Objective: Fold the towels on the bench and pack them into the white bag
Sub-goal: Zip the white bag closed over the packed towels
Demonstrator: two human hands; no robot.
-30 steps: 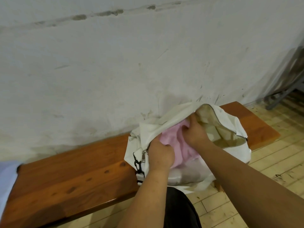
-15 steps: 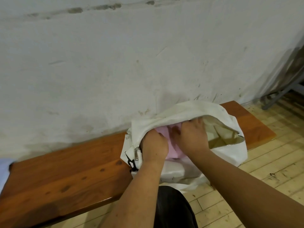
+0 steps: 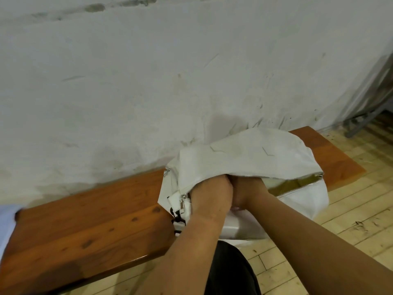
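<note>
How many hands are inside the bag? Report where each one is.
2. Left hand enters the bag at its mouth's left end; right hand is beside it, touching. Fingers hidden.

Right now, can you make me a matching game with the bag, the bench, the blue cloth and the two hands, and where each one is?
Things:
1. white zippered fabric bag
2. orange-brown wooden bench
3. pale blue cloth
4. left hand and right hand

Places:
A. at the bench's left end
B. fingers hidden inside the bag's mouth
C. along the white wall
D. on the bench's right part, unzipped

Pairs: 1-D, 2-C, 3-A, 4-B
</note>
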